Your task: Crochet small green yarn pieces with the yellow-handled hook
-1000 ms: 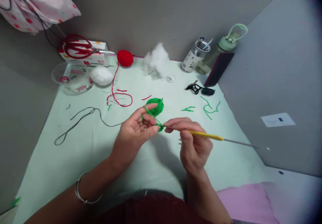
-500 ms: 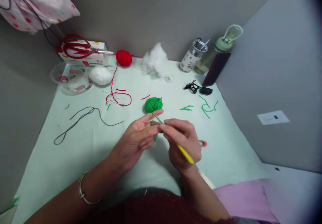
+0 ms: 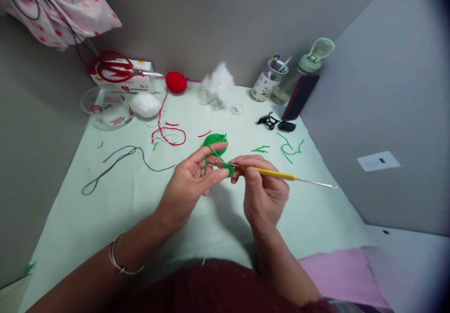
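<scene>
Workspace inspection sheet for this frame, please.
Surface: pale green cloth, strewn with thread scraps.
Work things: green ball behind the hands; small green piece; yellow-handled hook.
Clutter: red ball, white ball, stuffing, scissors on box, bowl, jar, bottle, phone, clip, green scraps.
Hands: left hand pinches the green piece; right hand grips the hook.
Cables: black cord on the cloth; black cable over spotted fabric.
Surroundings: grey wall; pink cloth.

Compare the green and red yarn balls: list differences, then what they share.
The green yarn ball: mid-table, behind the left hand; the red yarn ball: far edge, by the wall. The green ball feeds a green strand over the left hand's finger; the red ball's red strand lies loose on the cloth. Both are small round balls.
</scene>
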Available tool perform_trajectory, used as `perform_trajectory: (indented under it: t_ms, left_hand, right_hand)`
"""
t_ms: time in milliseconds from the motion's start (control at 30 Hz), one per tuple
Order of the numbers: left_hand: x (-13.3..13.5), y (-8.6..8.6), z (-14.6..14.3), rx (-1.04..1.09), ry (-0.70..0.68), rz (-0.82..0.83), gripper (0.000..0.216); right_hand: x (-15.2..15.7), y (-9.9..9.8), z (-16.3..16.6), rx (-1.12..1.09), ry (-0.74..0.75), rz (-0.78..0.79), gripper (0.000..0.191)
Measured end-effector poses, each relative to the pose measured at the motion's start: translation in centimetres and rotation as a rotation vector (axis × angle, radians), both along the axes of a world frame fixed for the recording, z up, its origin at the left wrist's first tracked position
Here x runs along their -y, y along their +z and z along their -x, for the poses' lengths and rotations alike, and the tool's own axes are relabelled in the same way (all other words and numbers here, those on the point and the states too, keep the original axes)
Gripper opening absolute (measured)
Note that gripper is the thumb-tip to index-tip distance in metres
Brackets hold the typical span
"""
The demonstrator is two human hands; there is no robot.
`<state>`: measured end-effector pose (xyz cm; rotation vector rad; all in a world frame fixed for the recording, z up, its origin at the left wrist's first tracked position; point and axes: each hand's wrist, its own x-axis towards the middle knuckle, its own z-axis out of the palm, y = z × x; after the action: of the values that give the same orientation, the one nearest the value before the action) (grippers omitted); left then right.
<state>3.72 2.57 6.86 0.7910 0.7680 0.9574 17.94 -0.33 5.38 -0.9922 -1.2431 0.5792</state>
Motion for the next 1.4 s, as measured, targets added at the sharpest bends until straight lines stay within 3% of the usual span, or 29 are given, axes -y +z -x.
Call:
perform_trajectory:
  t_ms: [67,167,267,400,533,833,1033,1200,1400]
  left_hand:
    - [0.1,0.0,-0.2,0.028,0.018,0.020,0.048]
    - [0.0,0.2,-0.3,0.143,-0.063,0.133,0.039]
    - [-0.3,0.4,0.1,0.206,-0.110,0.203,0.031]
    - [-0.5,0.4,0.6,0.115,-0.034,0.087,0.028]
    - [-0.2,0.0,0.2,0.037,-0.026,-0.041,0.030]
    - [-0.3,0.1,0.3,0.010,0.002,-0.031,0.036]
    - [-0.1,0.3,0.4,-0.033,0.011,-0.039,0.033]
    - [-0.1,0.1,0.4,-0.083,0.043,-0.096,0.030]
    - [0.3,0.2,0.2,-0.238,0.174,-0.256,0.031]
  right_hand:
    - [0.3,-0.5,0.1,0.176,-0.064,-0.076,0.032]
    - [0.6,-0.7,0.0,0.367,-0.131,-0.174,0.042]
    - [0.4,-0.1,-0.5,0.186,-0.099,-0.086,0.027]
    - [-0.2,1.0,-0.9,-0.168,0.034,0.076,0.018]
    - [-0.3,0.8,-0.6,-0.181,0.130,0.103,0.013]
    - [-0.6,0.5,-0.9,-0.321,0.186,0.141,0.018]
    - [-0.2,0.9,-1.4,-0.166,0.173,0.105,0.020]
    - [0.4,1.3,-1.3,0.100,0.064,-0.005,0.021]
    - [0.8,0.8,-1.2,0.371,0.025,-0.181,0.023]
